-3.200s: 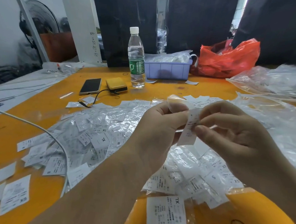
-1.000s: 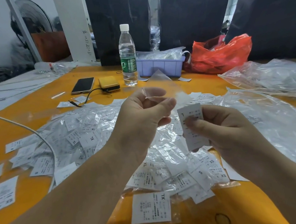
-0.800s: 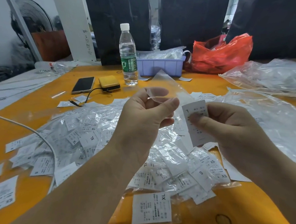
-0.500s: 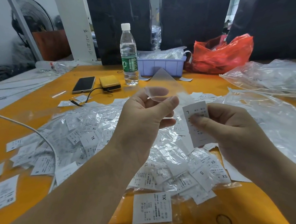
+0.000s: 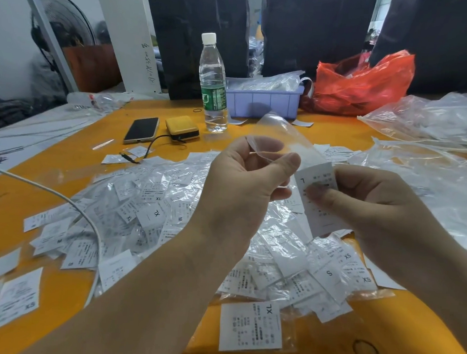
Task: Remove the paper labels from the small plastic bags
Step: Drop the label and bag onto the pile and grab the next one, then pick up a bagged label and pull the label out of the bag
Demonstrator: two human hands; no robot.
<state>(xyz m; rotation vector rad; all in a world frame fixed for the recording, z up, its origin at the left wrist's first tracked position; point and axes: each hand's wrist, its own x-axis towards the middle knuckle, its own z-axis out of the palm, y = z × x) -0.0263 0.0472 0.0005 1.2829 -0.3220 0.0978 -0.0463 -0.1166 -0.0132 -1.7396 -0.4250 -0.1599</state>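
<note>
Hands at work above an orange table (image 5: 46,191), seen from the head camera. We see the left hand (image 5: 242,188) raised over the heap, its thumb and curled fingers pinching a clear, empty small plastic bag (image 5: 282,137) that stands up from the grip, slightly tilted away from us. The right hand (image 5: 374,206) holds a white paper label (image 5: 318,199) marked "L"; the thumb presses on its printed face and the other fingers curl behind it. The label lies outside the bag, its upper corner just beside the left thumb; we cannot tell whether label and bag touch. Beneath both hands spreads a pile of bagged labels (image 5: 152,212), with size marks XL, M, S and XS readable, and one XL bag (image 5: 251,326) lies apart at the near edge. A white cable (image 5: 59,196) crosses the pile on the left. Farther back we note a phone (image 5: 141,129), a yellow case (image 5: 182,127), a water bottle (image 5: 213,84), a lilac bin (image 5: 265,103) and a red plastic bag (image 5: 363,83). Large clear bags (image 5: 435,119) lie on the right.
</note>
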